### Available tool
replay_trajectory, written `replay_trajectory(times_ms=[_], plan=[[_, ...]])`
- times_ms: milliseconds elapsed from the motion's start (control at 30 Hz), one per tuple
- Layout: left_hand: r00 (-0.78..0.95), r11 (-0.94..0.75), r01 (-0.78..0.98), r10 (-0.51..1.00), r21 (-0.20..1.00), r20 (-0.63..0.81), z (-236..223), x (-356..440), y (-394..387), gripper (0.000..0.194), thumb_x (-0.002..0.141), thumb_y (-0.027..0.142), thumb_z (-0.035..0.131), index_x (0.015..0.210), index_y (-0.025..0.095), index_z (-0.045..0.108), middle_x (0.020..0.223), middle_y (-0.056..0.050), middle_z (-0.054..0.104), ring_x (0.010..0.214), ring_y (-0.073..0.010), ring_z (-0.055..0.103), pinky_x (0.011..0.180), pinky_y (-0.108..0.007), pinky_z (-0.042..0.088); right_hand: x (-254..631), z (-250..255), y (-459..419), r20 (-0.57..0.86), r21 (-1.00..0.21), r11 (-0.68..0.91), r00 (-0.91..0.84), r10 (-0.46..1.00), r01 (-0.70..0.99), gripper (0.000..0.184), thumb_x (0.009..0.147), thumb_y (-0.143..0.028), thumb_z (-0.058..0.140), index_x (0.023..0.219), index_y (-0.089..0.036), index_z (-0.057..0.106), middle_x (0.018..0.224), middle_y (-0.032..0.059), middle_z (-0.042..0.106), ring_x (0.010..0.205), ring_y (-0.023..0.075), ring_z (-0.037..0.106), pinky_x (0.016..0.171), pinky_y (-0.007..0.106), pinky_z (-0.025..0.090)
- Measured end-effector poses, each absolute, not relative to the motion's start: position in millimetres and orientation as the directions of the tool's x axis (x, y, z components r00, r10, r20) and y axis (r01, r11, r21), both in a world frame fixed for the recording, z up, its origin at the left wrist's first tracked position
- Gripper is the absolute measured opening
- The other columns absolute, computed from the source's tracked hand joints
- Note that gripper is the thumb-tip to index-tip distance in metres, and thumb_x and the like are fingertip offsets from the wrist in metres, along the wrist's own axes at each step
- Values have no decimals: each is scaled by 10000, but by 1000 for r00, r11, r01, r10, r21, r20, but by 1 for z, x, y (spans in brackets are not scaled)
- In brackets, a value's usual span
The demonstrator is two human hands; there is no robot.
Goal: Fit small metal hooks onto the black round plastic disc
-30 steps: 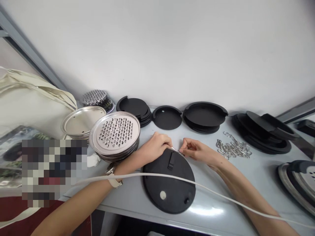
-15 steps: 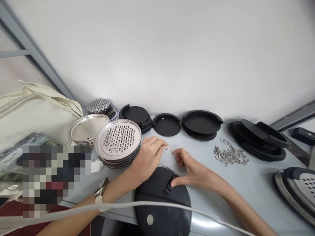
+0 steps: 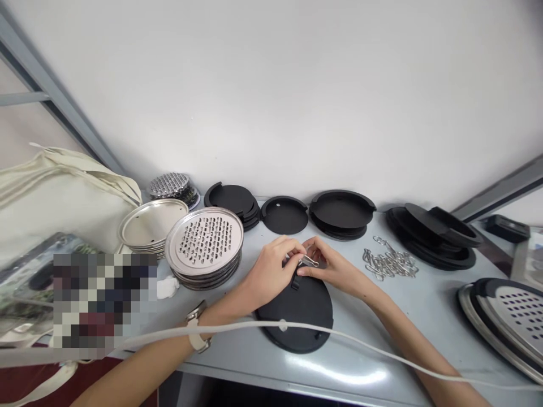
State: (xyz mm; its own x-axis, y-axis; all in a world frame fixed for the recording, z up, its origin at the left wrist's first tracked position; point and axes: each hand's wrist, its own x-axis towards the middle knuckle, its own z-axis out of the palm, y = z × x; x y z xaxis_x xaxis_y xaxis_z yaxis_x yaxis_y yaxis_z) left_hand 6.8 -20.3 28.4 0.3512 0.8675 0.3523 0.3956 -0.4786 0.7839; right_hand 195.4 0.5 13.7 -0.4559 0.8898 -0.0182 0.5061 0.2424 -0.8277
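A black round disc (image 3: 299,311) lies flat on the grey table in front of me, with a small black clip part near its far edge. My left hand (image 3: 269,271) and my right hand (image 3: 328,265) meet at that far edge. Both pinch a small metal wire clip (image 3: 309,261) between their fingertips, just above the disc's black clip part. A watch sits on my left wrist.
A pile of metal wire clips (image 3: 390,263) lies to the right. Stacks of perforated metal plates (image 3: 204,243) and plain metal plates (image 3: 148,223) stand at left; black disc stacks (image 3: 341,212) line the wall. A white cord (image 3: 360,345) crosses the front. A cloth bag (image 3: 55,192) sits far left.
My right hand left the disc's clip part and rose to join the left hand on the wire clip. The disc sits farther from the table's front edge than half a second ago.
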Motion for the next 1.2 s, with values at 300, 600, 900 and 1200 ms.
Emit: replay_trajectory(times_ms=[300,600,900,1200], plan=[[419,-592,329,790,736,448,14,12,-12,184,907,128,466,976,197,622,963,-27,568,894,-121,577,823,-242,465,193,35,-5,98,-823,355,-504,858,444,239,835,-444,577,992,-264,594,983,21,624,880,194,531,773,310,399],[363,-639,358,767,681,529,12,8,-15,182,930,149,426,1004,193,586,957,-37,583,928,-133,570,868,-255,450,195,27,-6,70,-823,316,-469,880,471,139,879,-349,501,860,-237,583,798,9,597,754,174,510,664,290,385],[324,-584,425,811,691,487,6,8,-9,147,915,110,410,911,177,541,900,-27,519,856,-129,540,793,-251,440,197,30,-5,83,-795,325,-438,895,512,250,921,-401,435,832,-215,577,768,16,596,732,166,526,662,280,406],[356,-549,513,836,660,418,0,7,-8,138,885,94,406,945,188,486,941,-39,533,919,-175,530,839,-319,442,198,26,-5,83,-678,392,-466,881,621,253,944,-344,393,785,-200,527,693,-8,539,639,138,479,596,252,377]])
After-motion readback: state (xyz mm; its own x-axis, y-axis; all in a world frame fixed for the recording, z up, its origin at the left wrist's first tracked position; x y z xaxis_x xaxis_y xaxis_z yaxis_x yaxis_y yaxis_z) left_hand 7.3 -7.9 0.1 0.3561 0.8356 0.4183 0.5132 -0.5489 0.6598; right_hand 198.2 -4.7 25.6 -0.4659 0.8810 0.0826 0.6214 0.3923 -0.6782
